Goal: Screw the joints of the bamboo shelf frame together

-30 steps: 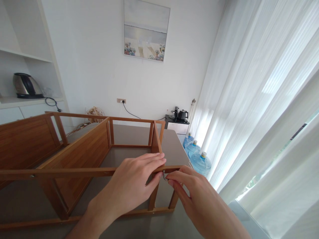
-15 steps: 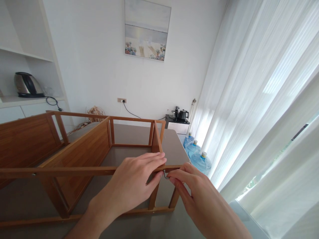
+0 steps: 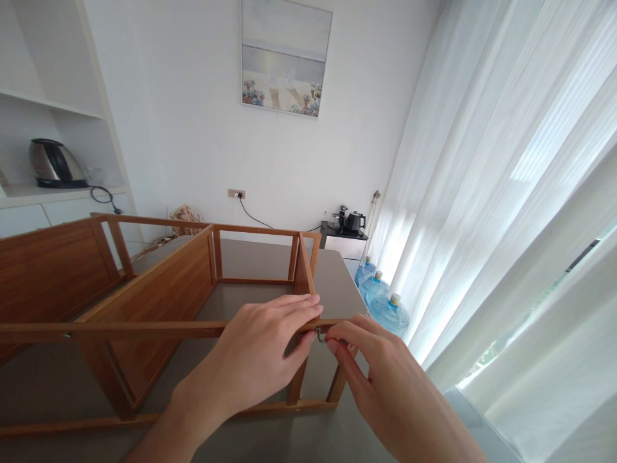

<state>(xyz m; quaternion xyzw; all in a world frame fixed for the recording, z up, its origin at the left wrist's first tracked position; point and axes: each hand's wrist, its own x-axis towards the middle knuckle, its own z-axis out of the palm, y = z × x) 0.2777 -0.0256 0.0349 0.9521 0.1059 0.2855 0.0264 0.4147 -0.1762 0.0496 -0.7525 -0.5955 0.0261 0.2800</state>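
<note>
A wooden shelf frame (image 3: 144, 330) lies on its side across a grey table. My left hand (image 3: 255, 347) is closed over the rail near the frame's right end, fingers on top and thumb on the near side. Just right of that thumb, a small metal hex key (image 3: 319, 335) has one end at the rail's near face. The key's other end is pinched between the thumb and fingers of my right hand (image 3: 380, 360). Farther left along the same rail, a bolt head (image 3: 67, 335) shows. The tip in the bolt hole is too small to make out.
The grey table (image 3: 332, 276) extends under and beyond the frame. Blue water bottles (image 3: 388, 312) stand past its right edge beside white curtains (image 3: 463, 180). A black kettle (image 3: 355, 222) sits on a small cabinet behind, and a steel kettle (image 3: 55, 164) on the left shelf.
The hex key and my right fingertips have shifted very slightly at the rail. My left hand stays in place on the frame.
</note>
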